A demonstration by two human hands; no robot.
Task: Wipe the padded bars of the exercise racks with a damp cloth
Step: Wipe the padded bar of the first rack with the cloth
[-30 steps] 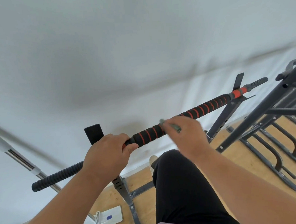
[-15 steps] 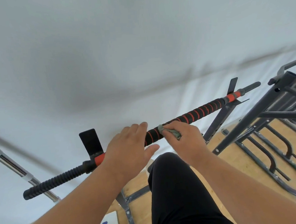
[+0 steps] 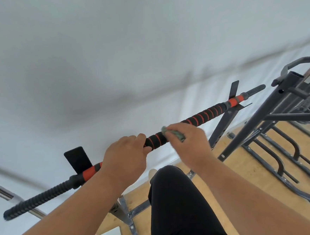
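Head view: right hand point(image 3: 187, 148) around cloth point(image 3: 173, 133)

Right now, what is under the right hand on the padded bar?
A bunched grey-green cloth pokes out from under the right hand, against the padded bar. The hand covers the rest of the cloth and that stretch of padding, so its contact there can't be seen.

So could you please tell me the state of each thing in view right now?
Bar: horizontal, resting across its rack.
Cloth: bunched, pressed against the bar.
Left hand: grips the bar.
Right hand: holds the cloth on the bar.
Rack: upright on the floor.
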